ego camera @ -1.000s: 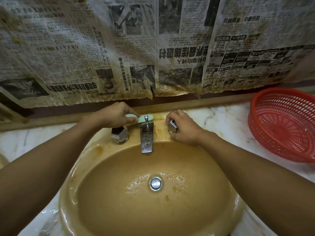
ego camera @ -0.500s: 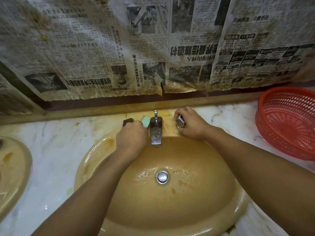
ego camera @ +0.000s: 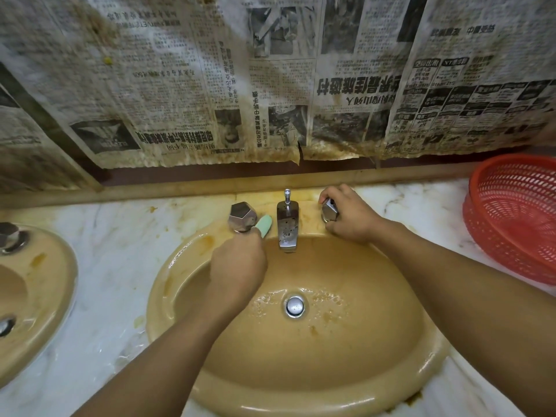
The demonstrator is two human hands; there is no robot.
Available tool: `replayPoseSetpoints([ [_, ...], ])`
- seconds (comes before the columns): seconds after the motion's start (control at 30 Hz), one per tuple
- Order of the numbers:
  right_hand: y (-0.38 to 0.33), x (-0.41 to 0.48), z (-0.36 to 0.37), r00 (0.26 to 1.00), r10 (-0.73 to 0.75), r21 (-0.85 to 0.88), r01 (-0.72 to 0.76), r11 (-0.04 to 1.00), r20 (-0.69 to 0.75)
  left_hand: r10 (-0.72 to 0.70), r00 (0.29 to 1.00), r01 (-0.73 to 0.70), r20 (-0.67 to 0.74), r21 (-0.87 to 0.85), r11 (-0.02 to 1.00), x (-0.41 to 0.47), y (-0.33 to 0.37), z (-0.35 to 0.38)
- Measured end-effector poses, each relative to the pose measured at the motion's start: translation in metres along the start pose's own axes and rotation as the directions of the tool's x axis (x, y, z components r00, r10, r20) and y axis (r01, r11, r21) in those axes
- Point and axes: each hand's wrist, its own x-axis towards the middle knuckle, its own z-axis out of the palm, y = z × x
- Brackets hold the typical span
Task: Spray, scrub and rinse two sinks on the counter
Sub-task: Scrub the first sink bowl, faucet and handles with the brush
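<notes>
A tan oval sink (ego camera: 391, 371) fills the middle of the view, wet and stained around its metal drain (ego camera: 295, 306). My left hand (ego camera: 237, 266) is closed around a pale green brush (ego camera: 265, 225) whose tip pokes up between the left tap knob (ego camera: 242, 216) and the spout (ego camera: 287, 222). My right hand (ego camera: 349, 215) grips the right tap knob (ego camera: 329, 209). No water runs from the spout. A second tan sink (ego camera: 42, 284) shows partly at the left edge.
The marble counter (ego camera: 120, 266) is wet and stained. A red plastic basket (ego camera: 517, 218) stands at the right. Stained newspaper (ego camera: 270, 85) covers the wall above a ledge behind the taps.
My left hand with the green brush has come down from behind the spout to the rim beside the left knob. My right hand stays on the right knob. The view has shifted left.
</notes>
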Motion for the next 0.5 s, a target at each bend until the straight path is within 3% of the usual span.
replayPoseSetpoints([
  [0.1, 0.000, 0.000, 0.000, 1.000, 0.001, -0.011, -0.001, 1.000, 0.000, 0.044, 0.997, -0.048, -0.056, -0.065, 0.997, 0.022, -0.008, 0.000],
  [0.23, 0.000, 0.000, 0.000, 1.000, 0.007, -0.016, -0.006, 1.000, 0.010, 0.090, 0.995, -0.094, -0.031, -0.138, 0.986, 0.018, -0.020, -0.002],
  [0.37, 0.000, 0.000, 0.000, 1.000, 0.008, -0.026, -0.008, 1.000, -0.005, 0.051, 0.998, -0.042, 0.028, -0.257, 0.965, 0.010, -0.051, -0.003],
  [0.5, -0.001, -0.001, 0.000, 1.000, 0.014, -0.018, -0.014, 1.000, -0.014, 0.096, 0.995, -0.088, 0.012, -0.294, 0.952, 0.015, -0.037, -0.008],
])
